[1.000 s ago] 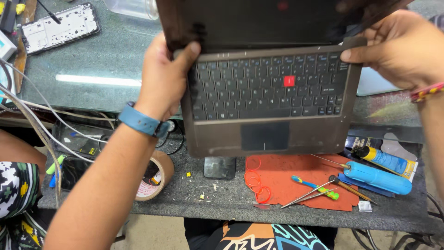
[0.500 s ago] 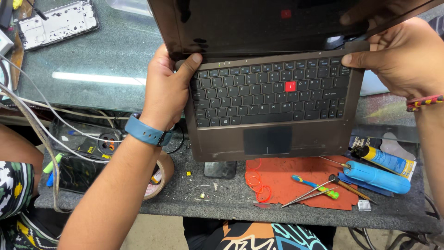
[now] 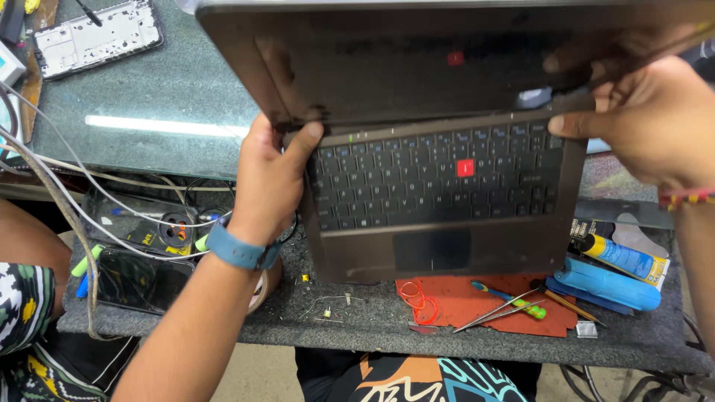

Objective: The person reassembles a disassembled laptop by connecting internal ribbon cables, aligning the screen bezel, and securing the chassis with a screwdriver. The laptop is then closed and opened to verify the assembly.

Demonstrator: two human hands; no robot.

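Both hands grip the brown laptop above the surface: left hand clamps the hinge corner at 9 o'clock, right hand pinches lid and base at 3 o'clock. Even pressure at both hinges seems wise, avoiding twist.

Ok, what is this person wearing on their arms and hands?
Both forearms are bare, no sleeves or gloves. The left hand has a blue band with a rounded, watch-like body at the wrist. The right hand has a thin braided thread bracelet, red with yellow and green.
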